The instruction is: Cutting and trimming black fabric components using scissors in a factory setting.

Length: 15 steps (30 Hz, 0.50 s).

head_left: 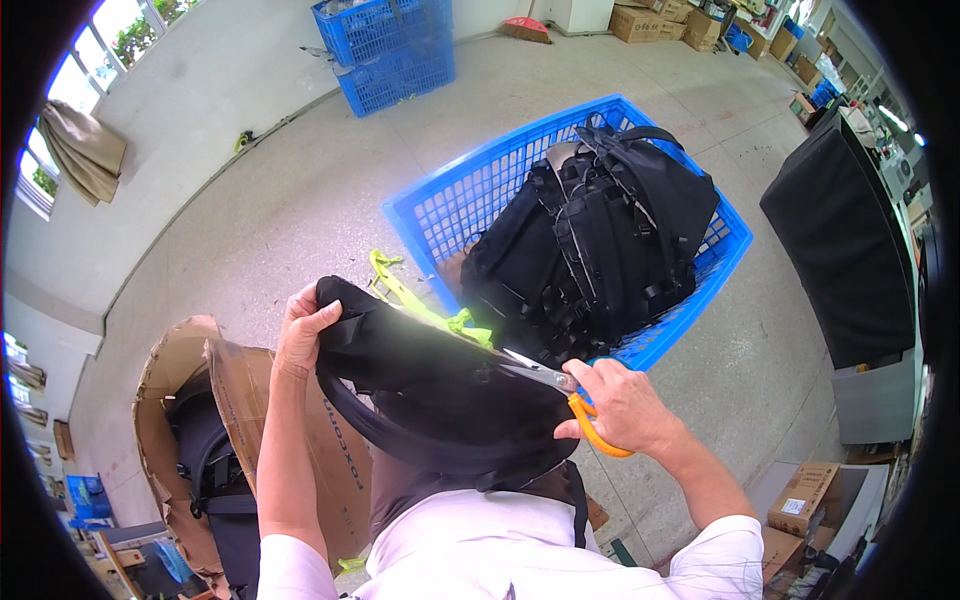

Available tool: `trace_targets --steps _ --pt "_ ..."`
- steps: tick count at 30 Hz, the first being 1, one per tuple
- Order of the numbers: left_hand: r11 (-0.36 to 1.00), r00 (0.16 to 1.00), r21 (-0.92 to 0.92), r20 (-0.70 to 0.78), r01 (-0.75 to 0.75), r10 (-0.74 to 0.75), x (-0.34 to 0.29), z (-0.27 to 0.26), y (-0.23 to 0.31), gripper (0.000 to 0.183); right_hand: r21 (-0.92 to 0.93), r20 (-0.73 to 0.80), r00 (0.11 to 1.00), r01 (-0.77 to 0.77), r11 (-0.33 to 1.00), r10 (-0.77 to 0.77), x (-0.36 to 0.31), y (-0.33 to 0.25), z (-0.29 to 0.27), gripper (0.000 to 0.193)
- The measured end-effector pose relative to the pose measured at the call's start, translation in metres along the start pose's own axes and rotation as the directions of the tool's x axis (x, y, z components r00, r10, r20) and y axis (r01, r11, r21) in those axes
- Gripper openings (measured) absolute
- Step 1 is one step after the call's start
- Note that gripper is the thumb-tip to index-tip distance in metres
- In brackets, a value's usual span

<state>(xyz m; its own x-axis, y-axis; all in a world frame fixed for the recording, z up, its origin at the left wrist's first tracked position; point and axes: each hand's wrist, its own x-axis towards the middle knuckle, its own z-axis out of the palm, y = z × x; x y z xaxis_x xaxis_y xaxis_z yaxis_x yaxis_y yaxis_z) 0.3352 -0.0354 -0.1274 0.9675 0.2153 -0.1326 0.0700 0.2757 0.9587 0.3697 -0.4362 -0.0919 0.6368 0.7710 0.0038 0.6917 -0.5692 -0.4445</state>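
A black fabric piece, seemingly part of a bag [430, 370], lies across my lap. At its upper left corner my left hand [305, 325] pinches the edge and holds it up. My right hand [620, 400] grips scissors [590, 425] with orange handles. Their metal blades reach left along the far edge of the black fabric; whether they are parted on it I cannot tell. Bright yellow-green trim [420, 302] hangs along that edge and sticks out past it, ragged and twisted. Glare blurs the middle of the fabric.
Just beyond my lap stands a blue plastic crate [480, 170] heaped with black backpacks [610, 220]. An open cardboard box [230, 400] with black bags is at my left. Blue crates [395, 75] are stacked by the wall; a black-covered bench [840, 240] stands at right.
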Motion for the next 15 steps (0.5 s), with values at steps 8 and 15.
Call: trace_targets --steps 8,15 --pt "1.000 1.000 0.000 0.005 -0.001 0.001 -0.0016 -0.0017 -0.0017 0.018 -0.018 0.069 0.997 -0.015 1.000 0.016 0.0113 0.0017 0.0024 0.062" --pt "1.000 1.000 0.009 -0.010 -0.021 0.021 -0.0011 -0.0018 -0.0038 0.018 -0.044 0.046 0.999 0.022 0.999 -0.020 0.0108 0.0044 0.0068 0.054"
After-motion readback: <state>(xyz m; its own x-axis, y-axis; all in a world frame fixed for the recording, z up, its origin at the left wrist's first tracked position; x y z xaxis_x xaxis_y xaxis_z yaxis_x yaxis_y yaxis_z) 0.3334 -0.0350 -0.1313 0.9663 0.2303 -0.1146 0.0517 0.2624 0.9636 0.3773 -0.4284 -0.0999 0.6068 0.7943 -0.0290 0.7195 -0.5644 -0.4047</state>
